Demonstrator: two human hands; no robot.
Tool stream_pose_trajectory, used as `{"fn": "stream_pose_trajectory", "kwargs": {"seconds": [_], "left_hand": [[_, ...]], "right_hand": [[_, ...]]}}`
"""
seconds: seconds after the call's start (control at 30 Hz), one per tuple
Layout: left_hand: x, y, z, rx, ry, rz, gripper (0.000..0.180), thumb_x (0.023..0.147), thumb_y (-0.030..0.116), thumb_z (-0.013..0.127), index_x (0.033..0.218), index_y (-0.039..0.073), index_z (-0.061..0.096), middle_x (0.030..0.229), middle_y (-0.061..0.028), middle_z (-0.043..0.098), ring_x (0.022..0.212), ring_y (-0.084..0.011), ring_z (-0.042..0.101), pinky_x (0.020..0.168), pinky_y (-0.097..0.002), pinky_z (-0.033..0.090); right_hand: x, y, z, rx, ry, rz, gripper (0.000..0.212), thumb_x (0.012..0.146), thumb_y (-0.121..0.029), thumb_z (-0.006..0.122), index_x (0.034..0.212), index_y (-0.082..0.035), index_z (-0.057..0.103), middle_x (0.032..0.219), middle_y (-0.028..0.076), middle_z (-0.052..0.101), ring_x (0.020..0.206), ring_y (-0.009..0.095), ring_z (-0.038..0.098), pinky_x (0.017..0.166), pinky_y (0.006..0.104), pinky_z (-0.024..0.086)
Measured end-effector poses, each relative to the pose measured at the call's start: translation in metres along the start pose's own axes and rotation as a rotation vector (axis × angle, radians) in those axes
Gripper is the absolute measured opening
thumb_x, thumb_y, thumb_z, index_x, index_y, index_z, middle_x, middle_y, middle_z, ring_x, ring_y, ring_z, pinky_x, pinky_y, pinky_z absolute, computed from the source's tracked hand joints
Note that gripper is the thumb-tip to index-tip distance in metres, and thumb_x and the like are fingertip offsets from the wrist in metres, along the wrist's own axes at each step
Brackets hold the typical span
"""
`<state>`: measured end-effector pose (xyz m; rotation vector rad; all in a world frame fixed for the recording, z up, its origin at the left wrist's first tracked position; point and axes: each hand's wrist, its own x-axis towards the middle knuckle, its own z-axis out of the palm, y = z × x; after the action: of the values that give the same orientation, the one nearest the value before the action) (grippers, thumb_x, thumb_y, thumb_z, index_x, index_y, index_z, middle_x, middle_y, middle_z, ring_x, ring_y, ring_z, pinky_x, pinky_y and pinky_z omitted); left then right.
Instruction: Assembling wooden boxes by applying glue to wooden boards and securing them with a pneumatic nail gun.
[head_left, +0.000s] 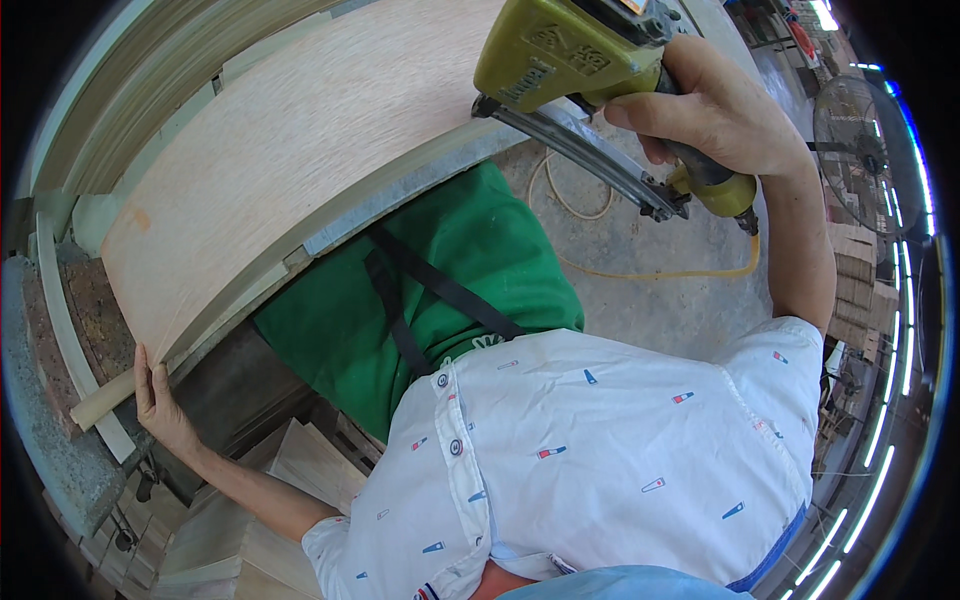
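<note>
My right hand (715, 110) is wrapped round the black grip of an olive-green pneumatic nail gun (560, 60). Its nose rests at the near edge of a pale plywood panel (300, 150), towards that panel's right part. At the panel's near left corner, my left hand (165, 405) grips the edge, fingertips up against the corner. A wooden strip (105, 398) runs along the underside of this edge, and its end sticks out past my left fingers. From the tool's handle hangs a yellow air hose (690, 273).
Long boards (120, 110) are stacked beyond the panel. A metal-edged bench (370, 205) supports the panel, close to my green apron (480, 260). Wooden pieces (250, 530) are piled at lower left. The hose loops over the concrete floor (640, 240); a fan (865, 150) stands at far right.
</note>
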<state>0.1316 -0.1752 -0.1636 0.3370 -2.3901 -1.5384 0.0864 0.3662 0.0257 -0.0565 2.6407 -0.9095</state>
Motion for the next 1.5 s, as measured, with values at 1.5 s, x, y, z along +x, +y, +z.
{"fn": "stream_pose_trajectory", "kwargs": {"seconds": [1.5], "left_hand": [[-0.116, 0.120, 0.237, -1.006, -0.070, -0.508, 0.061, 0.096, 0.014, 0.051, 0.145, 0.009, 0.015, 0.139, -0.0101, 0.032, 0.124, -0.0243, 0.041, 0.102, -0.0416, 0.036]], "right_hand": [[0.244, -0.066, 0.084, -0.256, -0.168, -0.614, 0.041, 0.088, -0.033, 0.058, 0.104, 0.004, 0.065, 0.100, 0.023, 0.066, 0.092, 0.035, 0.063, 0.084, 0.0397, 0.048]]}}
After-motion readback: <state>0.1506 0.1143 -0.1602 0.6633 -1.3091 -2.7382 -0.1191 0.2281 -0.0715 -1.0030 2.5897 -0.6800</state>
